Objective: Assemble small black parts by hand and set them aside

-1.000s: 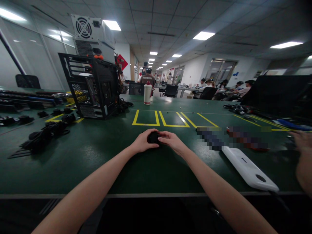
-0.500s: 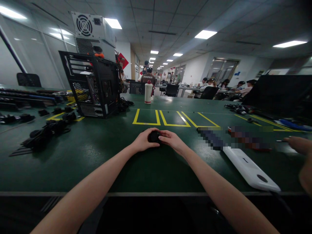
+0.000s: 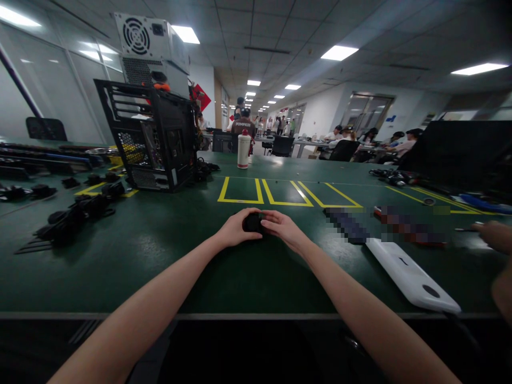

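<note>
A small black object is between my two hands, low over the green table. My left hand curves round its left side, with the thumb below and the fingers above. From the right, my right hand pinches its near right edge with thumb and fingers. What the black object is cannot be made out. Beyond my hands lie yellow tape outlines on the tabletop.
An open black computer case stands at the left, with black cable bundles near it. A white bottle stands beyond the tape. At right are a white device and another person's hand.
The view has shifted slightly. My hands still hold the black object in nearly the same place, and the other person's hand at the right has moved a little rightward.
</note>
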A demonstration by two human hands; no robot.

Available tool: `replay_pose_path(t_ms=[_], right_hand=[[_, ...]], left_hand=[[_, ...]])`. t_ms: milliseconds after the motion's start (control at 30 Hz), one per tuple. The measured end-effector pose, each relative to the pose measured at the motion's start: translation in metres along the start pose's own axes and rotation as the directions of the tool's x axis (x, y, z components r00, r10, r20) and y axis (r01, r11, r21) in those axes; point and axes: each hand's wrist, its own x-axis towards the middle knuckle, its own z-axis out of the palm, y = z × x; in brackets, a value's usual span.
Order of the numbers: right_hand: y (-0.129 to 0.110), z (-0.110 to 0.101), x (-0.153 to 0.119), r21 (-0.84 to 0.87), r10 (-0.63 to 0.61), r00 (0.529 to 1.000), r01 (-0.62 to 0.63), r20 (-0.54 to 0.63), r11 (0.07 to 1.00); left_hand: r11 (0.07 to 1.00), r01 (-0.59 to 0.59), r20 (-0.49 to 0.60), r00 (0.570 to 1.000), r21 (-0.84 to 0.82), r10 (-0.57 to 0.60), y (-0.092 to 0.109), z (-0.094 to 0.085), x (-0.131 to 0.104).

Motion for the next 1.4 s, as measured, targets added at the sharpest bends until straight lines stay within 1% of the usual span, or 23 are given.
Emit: replay_pose_path(t_ms=[100, 233, 300, 500, 667, 833, 1033, 1100, 1200, 1333, 1400], right_hand=[[-0.0020, -0.0021, -0.0006, -0.001, 0.035, 0.999, -0.035, 0.023, 0.999], [-0.0040, -0.0031, -0.0041, -0.020, -0.021, 0.999, 0.022, 0.050, 1.000], [-0.0041, -0.0021, -0.0052, -0.011, -0.018, 0.998, 0.018, 0.055, 1.000], [-0.0021, 0.0014, -0.0022, 0.016, 0.004, 1.000, -0.004, -0.029, 1.000], [-0.0057, -0.0002, -0.0023, 0.031, 0.089, 0.996, -0.088, -0.028, 0.996], [-0.0089, 0.0001, -0.0073, 0.026, 0.056, 0.998, -0.057, 0.034, 0.998], [-0.0039, 0.0022, -0.0035, 0.065, 0.058, 0.997, -0.055, -0.042, 0.996], [-0.0029, 0.0017, -0.0012, 0.078, 0.075, 0.996, -0.071, -0.050, 0.994], [-0.0036, 0.0002, -0.0007, 0.066, 0.085, 0.996, -0.083, -0.021, 0.994], [-0.0063, -0.0007, -0.0052, -0.003, 0.029, 0.999, -0.029, 0.012, 1.000], [-0.0066, -0.0001, -0.0070, -0.012, 0.008, 1.000, -0.008, 0.025, 1.000]], left_hand=[[1.000, -0.003, 0.000, 1.000, -0.004, 0.003, -0.0007, 0.0000, 0.0000], [1.000, -0.002, -0.011, 1.000, -0.008, 0.002, -0.0023, 0.0011, 0.0010], [1.000, -0.007, -0.016, 1.000, -0.009, 0.007, -0.0033, 0.0019, 0.0017], [1.000, -0.015, -0.007, 1.000, -0.001, 0.015, -0.0036, 0.0020, 0.0014], [1.000, -0.008, 0.003, 1.000, 0.013, 0.008, -0.0025, 0.0006, 0.0007], [1.000, -0.010, 0.000, 1.000, 0.011, 0.010, -0.0038, 0.0019, 0.0014], [1.000, 0.002, 0.002, 1.000, 0.013, -0.002, -0.0038, 0.0019, 0.0010], [1.000, 0.001, 0.004, 1.000, 0.014, -0.001, -0.0027, 0.0010, 0.0007], [1.000, -0.007, 0.009, 1.000, 0.015, 0.007, -0.0018, 0.0001, 0.0004], [1.000, -0.020, -0.008, 1.000, 0.006, 0.020, -0.0026, 0.0011, 0.0010], [1.000, -0.018, -0.011, 1.000, -0.001, 0.018, -0.0028, 0.0017, 0.0015]])
